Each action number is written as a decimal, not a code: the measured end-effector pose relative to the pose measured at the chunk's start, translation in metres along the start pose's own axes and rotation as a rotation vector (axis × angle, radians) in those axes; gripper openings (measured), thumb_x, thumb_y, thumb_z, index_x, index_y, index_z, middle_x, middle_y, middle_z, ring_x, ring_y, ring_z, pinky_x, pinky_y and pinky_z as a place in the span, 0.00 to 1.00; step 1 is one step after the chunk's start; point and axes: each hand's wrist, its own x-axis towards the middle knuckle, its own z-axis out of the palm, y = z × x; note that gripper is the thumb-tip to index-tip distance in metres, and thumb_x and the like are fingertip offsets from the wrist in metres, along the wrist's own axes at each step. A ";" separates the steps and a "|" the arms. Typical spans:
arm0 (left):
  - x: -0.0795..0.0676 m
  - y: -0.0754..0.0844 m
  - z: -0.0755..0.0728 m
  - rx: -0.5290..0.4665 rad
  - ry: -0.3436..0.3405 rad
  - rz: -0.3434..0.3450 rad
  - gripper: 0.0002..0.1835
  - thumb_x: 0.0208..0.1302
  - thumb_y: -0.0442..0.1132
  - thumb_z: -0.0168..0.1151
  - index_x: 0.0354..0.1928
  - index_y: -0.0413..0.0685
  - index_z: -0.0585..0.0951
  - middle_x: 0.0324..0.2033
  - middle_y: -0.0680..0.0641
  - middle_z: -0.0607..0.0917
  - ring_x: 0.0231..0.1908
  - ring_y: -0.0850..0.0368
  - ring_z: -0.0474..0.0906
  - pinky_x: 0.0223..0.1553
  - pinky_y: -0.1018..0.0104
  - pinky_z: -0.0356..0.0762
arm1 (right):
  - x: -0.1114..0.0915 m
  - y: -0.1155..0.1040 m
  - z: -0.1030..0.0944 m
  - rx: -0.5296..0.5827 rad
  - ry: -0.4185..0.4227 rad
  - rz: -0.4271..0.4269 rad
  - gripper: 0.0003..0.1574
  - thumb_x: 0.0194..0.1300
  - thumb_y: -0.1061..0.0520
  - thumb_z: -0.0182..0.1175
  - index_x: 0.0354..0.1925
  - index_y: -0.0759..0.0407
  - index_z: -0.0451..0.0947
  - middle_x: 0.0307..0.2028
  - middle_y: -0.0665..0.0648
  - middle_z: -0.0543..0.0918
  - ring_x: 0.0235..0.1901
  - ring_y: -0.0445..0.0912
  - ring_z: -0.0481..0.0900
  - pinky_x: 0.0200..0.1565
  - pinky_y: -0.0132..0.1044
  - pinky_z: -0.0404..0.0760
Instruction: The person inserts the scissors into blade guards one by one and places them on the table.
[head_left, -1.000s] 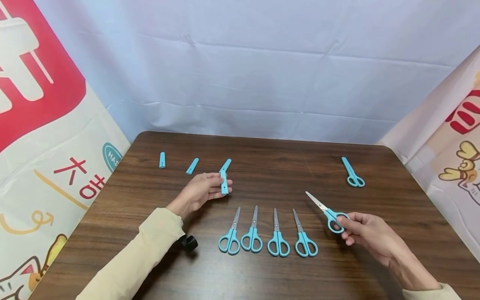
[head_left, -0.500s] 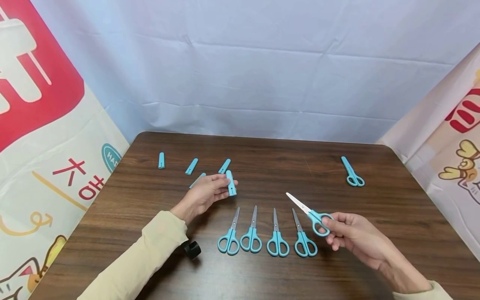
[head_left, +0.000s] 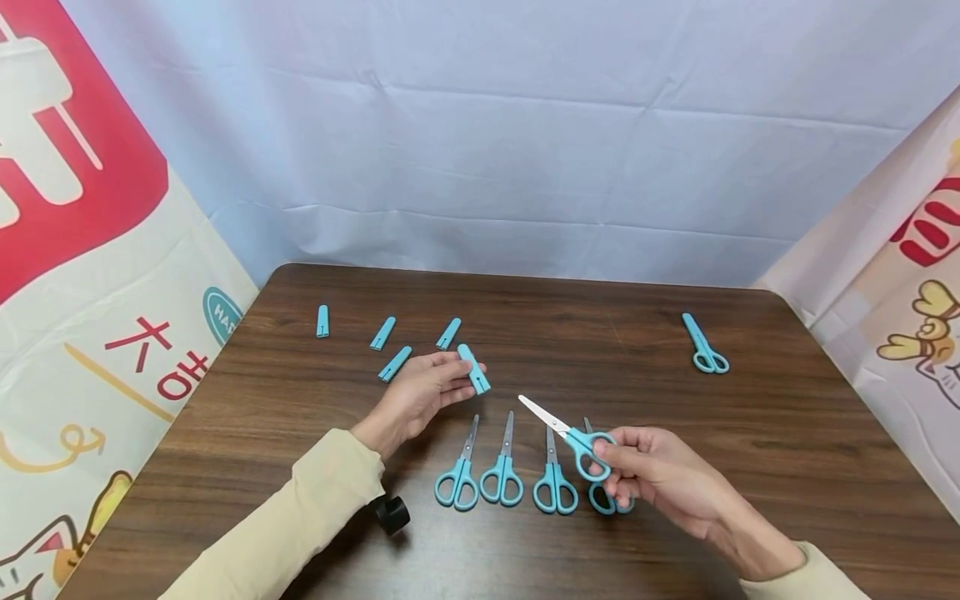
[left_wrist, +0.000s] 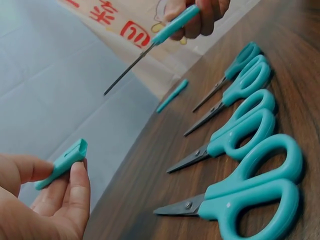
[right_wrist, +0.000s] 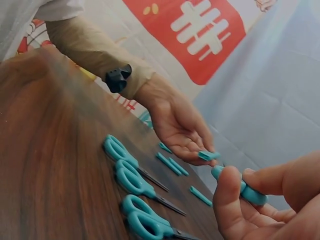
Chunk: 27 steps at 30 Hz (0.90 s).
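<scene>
My left hand [head_left: 427,387] pinches a teal blade cover [head_left: 474,369] between thumb and fingers, its open slotted end turned toward the right hand. In the left wrist view the cover [left_wrist: 65,162] shows its hollow mouth. My right hand [head_left: 652,467] grips a pair of scissors [head_left: 585,442] by the teal handles, blades closed and bare, tip pointing left at the cover with a small gap between. Both are held above the table. Beneath them lies a row of several bare-bladed scissors [head_left: 456,483], the rightmost pair [head_left: 602,498] partly hidden by the right hand.
Several loose blade covers [head_left: 382,333] lie on the brown wooden table [head_left: 540,325] at the back left. Sheathed scissors [head_left: 697,346] lie at the back right. A pale curtain [head_left: 480,150] hangs behind the table. A black device [head_left: 392,515] sits under the left wrist.
The right hand has carried its scissors left, over the row. The left hand has moved slightly right with the cover, tilting it and uncovering another cover on the table.
</scene>
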 end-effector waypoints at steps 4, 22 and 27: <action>-0.001 -0.002 0.003 -0.007 0.006 0.002 0.11 0.75 0.31 0.61 0.53 0.30 0.80 0.56 0.32 0.84 0.44 0.54 0.86 0.49 0.64 0.85 | 0.008 0.000 0.009 -0.015 0.016 0.018 0.11 0.80 0.56 0.57 0.41 0.65 0.77 0.34 0.53 0.85 0.28 0.38 0.81 0.31 0.31 0.83; -0.008 -0.007 0.012 -0.039 -0.032 0.000 0.13 0.76 0.31 0.59 0.56 0.30 0.78 0.55 0.32 0.84 0.46 0.54 0.86 0.54 0.61 0.84 | 0.022 0.002 0.022 -0.016 0.071 0.053 0.13 0.76 0.55 0.62 0.42 0.65 0.76 0.34 0.55 0.85 0.27 0.38 0.81 0.30 0.30 0.83; -0.009 -0.007 0.015 -0.054 -0.022 0.002 0.10 0.76 0.30 0.59 0.53 0.30 0.79 0.47 0.36 0.87 0.43 0.54 0.86 0.52 0.60 0.85 | 0.024 0.001 0.024 -0.014 0.069 0.044 0.16 0.77 0.54 0.61 0.43 0.68 0.75 0.34 0.55 0.85 0.27 0.39 0.81 0.31 0.31 0.83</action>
